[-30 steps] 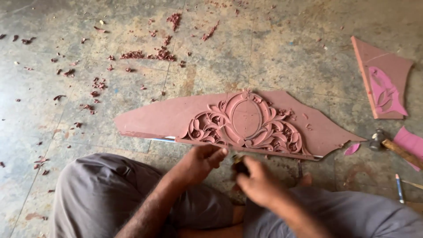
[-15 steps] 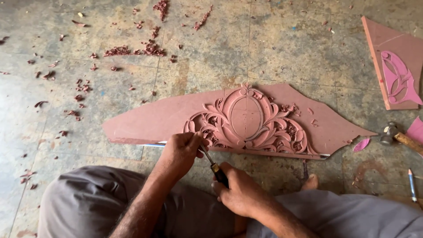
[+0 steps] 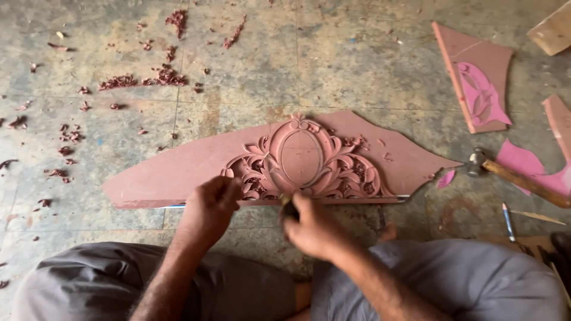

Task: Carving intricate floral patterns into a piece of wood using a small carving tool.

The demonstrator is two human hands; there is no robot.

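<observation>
Carved wooden panel (image 3: 297,157): a long reddish-brown board with pointed ends, lying flat on the concrete floor (image 3: 333,65) directly in front of the seated person's knees. Its centre carries a plain oval medallion ringed by leaf and scroll relief; the outer wings are uncarved.

Left hand (image 3: 211,205): positioned at the panel's near edge, just left of the leaf relief. Fingers are curled down against the wood. Whether they pinch anything cannot be determined from the head view.

Right hand (image 3: 312,229): positioned just below the panel's near edge, beneath the medallion. Fingers are closed in a fist around the dark handle of a carving tool (image 3: 289,208). The tool's upper end meets the lower border of the carving; its blade is hidden.

Surroundings:
- Hammer (image 3: 511,176) with a wooden handle lies on the floor to the right of the panel tip, near but apart from it.
- Smaller carved offcut (image 3: 476,77), with a pink-toned leaf motif, lies at upper right, well apart from the panel.
- Blue pen (image 3: 507,221) lies on the floor below the hammer.
- Reddish wood shavings (image 3: 143,77) are scattered across the floor at upper left.
- Grey trousers (image 3: 452,279) cover both knees at the bottom of the view.
</observation>
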